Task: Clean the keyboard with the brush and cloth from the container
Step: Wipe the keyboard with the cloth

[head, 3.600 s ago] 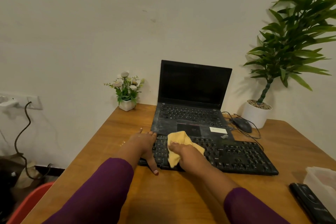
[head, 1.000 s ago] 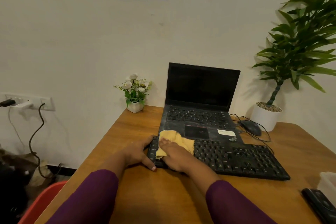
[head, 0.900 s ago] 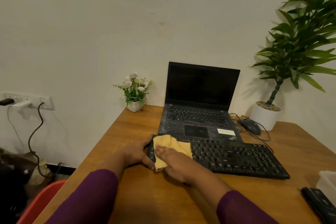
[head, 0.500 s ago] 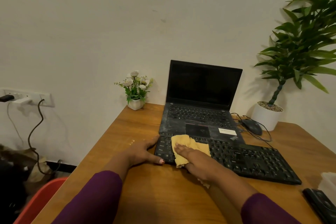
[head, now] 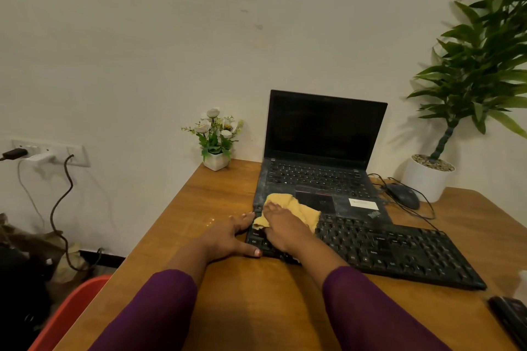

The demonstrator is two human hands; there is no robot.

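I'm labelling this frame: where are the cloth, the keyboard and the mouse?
cloth (head: pixel 305 212), head view, its exposed yellow right part.
keyboard (head: pixel 393 252), head view, bare keys near its middle.
mouse (head: pixel 403 195), head view, top of its dark shell.

wooden table (head: pixel 256 308) with keyboard (head: pixel 399 253), laptop (head: pixel 322 179), mouse (head: pixel 405 195), flower pot (head: pixel 216 161)

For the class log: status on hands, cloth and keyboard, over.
Left hand open, bracing keyboard end. Right hand presses cloth on left keys. Laptop close behind.
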